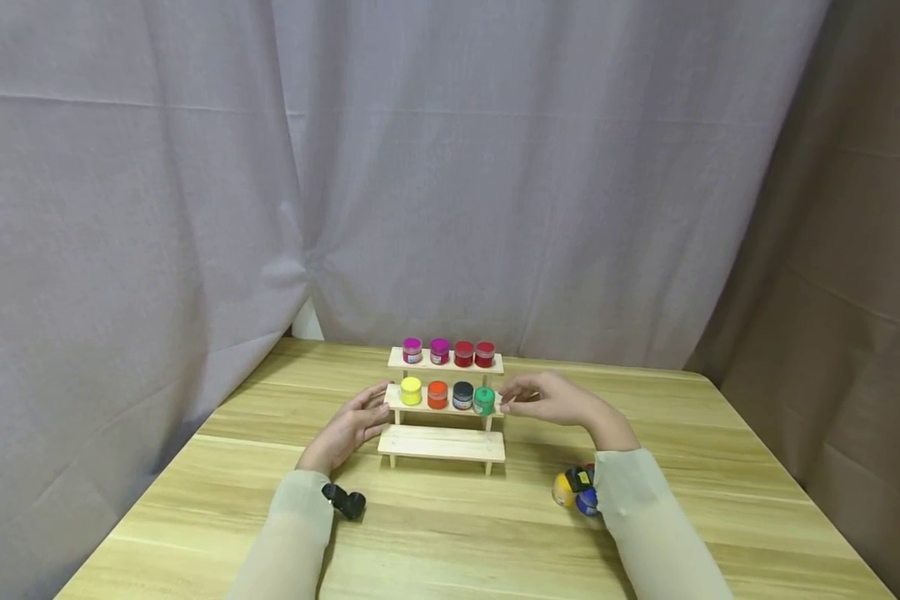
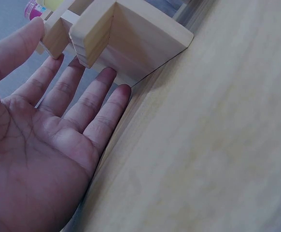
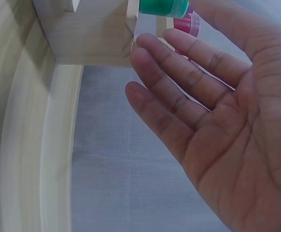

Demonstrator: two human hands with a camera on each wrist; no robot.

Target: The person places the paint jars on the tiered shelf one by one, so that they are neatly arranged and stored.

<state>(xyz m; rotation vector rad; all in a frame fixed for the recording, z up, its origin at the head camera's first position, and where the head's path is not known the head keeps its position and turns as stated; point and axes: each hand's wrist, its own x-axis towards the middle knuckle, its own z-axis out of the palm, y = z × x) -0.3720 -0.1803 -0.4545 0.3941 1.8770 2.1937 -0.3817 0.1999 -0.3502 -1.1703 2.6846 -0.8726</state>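
A three-step wooden rack (image 1: 441,442) stands on the table. My left hand (image 1: 351,423) is at its left side, fingers extended and thumb raised, the fingertips at the wooden end in the left wrist view. At the right end of the middle step my right hand (image 1: 551,402) lies beside the green jar (image 1: 484,402), with loosely bent fingers; in the right wrist view its palm (image 3: 237,159) holds nothing. Left of the green jar stand a black jar (image 1: 462,396), an orange jar (image 1: 437,395) and a yellow jar (image 1: 411,392). The lowest step bears no jar.
On the top step are two magenta jars (image 1: 439,352) and two red jars (image 1: 463,354). Near my right forearm, a yellow-orange jar (image 1: 562,490) and a blue jar (image 1: 587,502) are partly covered by the wrist camera (image 1: 578,478). Grey curtains (image 1: 495,183) hang behind the table.
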